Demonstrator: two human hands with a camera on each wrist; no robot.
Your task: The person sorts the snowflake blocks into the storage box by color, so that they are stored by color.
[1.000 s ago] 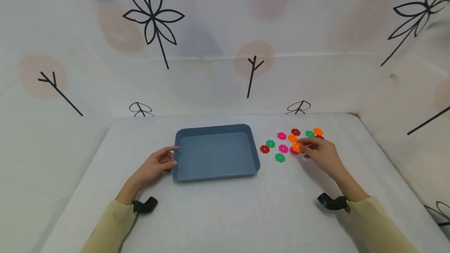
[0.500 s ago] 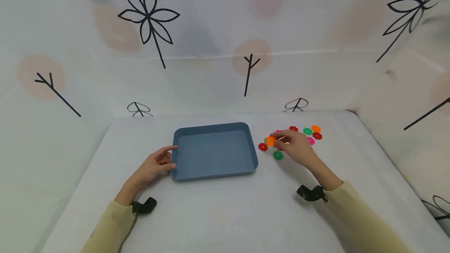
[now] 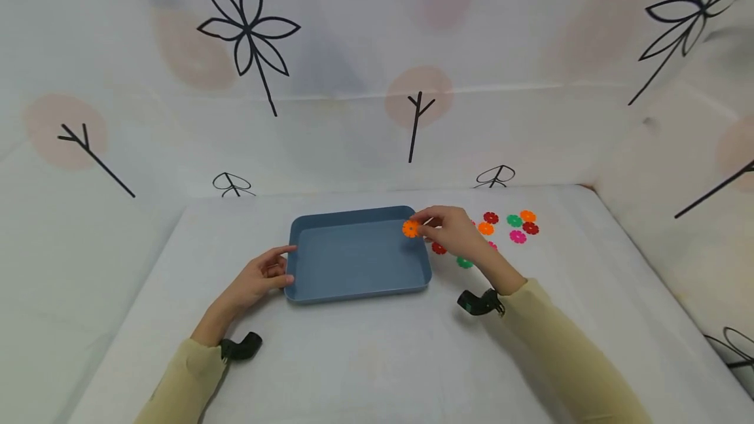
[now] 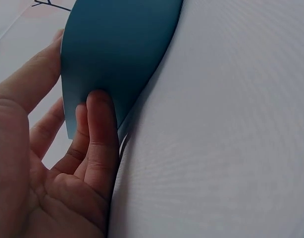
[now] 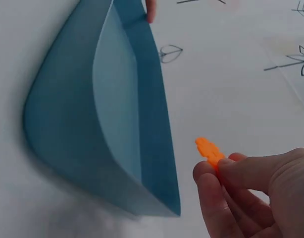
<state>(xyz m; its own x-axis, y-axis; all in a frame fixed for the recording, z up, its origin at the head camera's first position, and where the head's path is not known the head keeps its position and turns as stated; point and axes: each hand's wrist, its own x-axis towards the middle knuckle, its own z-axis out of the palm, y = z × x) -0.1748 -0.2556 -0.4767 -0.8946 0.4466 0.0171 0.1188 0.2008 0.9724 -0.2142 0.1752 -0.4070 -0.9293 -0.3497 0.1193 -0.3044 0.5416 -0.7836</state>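
A blue-grey rectangular tray (image 3: 359, 260) lies on the white table. My left hand (image 3: 259, 277) holds its left side: in the left wrist view several fingers (image 4: 100, 144) press the outer wall, while another digit reaches the rim. Over the tray's right end, my right hand (image 3: 450, 231) pinches an orange notched, flower-shaped plastic disc (image 3: 410, 229) between thumb and fingers. The right wrist view has this disc (image 5: 210, 149) edge-on, raised near the tray wall (image 5: 73, 104). Nothing lies inside the tray.
Right of the tray several similar discs lie scattered: red (image 3: 491, 218), orange (image 3: 485, 229), green (image 3: 514, 220) and pink (image 3: 518, 237). My right hand partly covers some. A patterned white cloth (image 3: 341, 136) rises behind the table.
My right hand has carried the orange disc leftward from the scattered discs to above the tray's right end. The left hand has stayed on the tray's left side.
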